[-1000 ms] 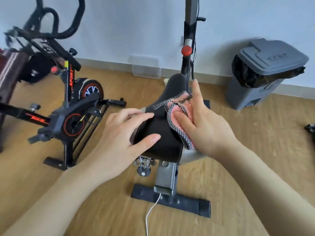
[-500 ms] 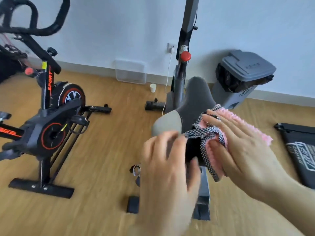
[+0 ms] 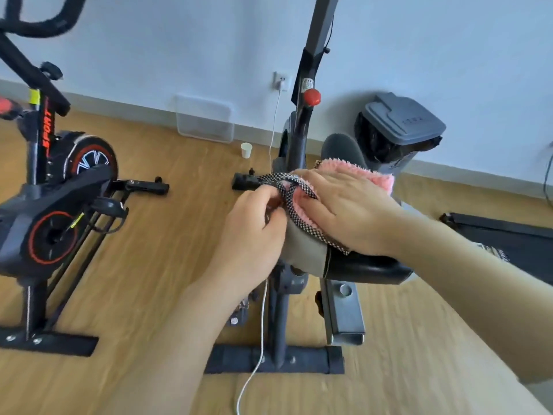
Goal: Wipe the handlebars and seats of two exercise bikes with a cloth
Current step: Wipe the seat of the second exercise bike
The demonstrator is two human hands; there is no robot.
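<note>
The left hand [image 3: 254, 232] has shifted off the seat [image 3: 368, 266]; its grip now pinches the cloth [image 3: 359, 175] edge beside the right hand [image 3: 350, 214], which presses flat, released. Seat wiping appears unfinished.

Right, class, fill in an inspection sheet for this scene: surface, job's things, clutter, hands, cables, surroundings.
Surface: wood floor.
Job's things: pink cloth on near bike seat; second bike at left.
Clutter: cup, clear tub, bin by the wall.
Hands: right hand flat on cloth; left hand pinches its checked edge.
Cables: white cable below socket, past near bike.
Surroundings: white wall; flat black object at right.
</note>
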